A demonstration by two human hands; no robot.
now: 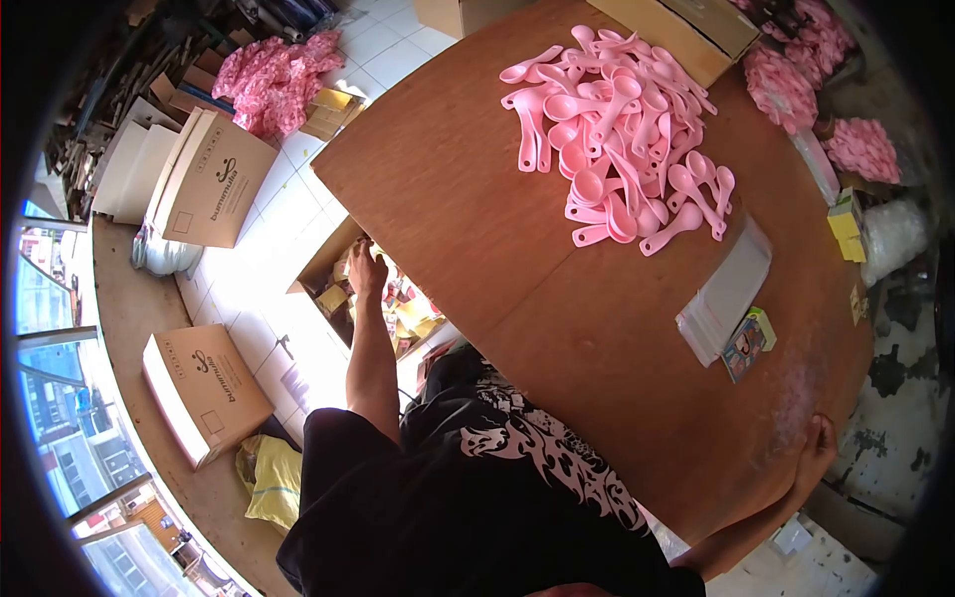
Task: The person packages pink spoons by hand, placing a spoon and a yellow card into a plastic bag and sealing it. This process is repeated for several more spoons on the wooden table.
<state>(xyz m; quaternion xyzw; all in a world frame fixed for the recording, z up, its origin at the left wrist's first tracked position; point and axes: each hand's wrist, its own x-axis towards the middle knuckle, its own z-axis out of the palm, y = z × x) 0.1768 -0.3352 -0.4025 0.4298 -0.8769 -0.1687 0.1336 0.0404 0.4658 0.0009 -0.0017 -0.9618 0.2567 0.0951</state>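
Your left hand [368,271] is at the carton [331,258], ten o'clock; right hand [819,446] touches the table [448,189], four; I can't tell either grip.

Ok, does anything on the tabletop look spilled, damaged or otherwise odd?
Yes: a pale, hazy patch on the brown table, near the right hand. It stands out against the darker wood; I can't tell whether it is residue, wear or glare. The pink spoons lie loosely heaped, apart from it.

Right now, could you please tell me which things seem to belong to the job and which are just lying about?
Likely the job: pink spoons, plastic sleeves, small box, open box by the left hand.
Probably lying about: printed cartons, yellow sack, pink bundles.
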